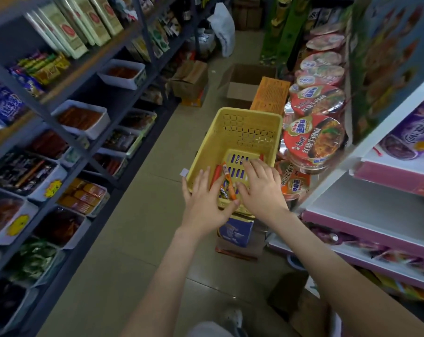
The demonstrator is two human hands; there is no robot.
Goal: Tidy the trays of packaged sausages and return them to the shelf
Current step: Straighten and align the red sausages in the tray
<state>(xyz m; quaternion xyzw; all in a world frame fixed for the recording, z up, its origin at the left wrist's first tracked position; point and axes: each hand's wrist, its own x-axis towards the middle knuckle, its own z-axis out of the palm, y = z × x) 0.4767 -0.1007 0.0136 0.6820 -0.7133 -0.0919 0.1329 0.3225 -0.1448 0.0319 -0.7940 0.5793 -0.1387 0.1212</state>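
Packaged sausages, orange and red sticks, lying lengthwise in a small slotted tray of yellow plastic, just below the centre of the frame. Set inside a larger yellow basket with perforated walls, at its near end. Left hand laid over the left side of the sticks, fingers straight and spread, thumb reaching right along the tray's near edge; grips nothing. Right hand flat over the tray's right half, fingers splayed wide, fingertips at the slots, likewise closed round nothing. Directly beneath the basket, a blue box on a further carton, on the tan floor. Beyond the basket, toward the top of the frame, an orange crate beside an open cardboard box, and farther up a white bag. Just right of the basket, a leaning stack of noodle bowls with red printed lids. Down the left side of the frame, a dark metal shelf carrying white trays of red and brown packets. At the right edge, a pink-and-white shelf with purple packs on its upper tier.
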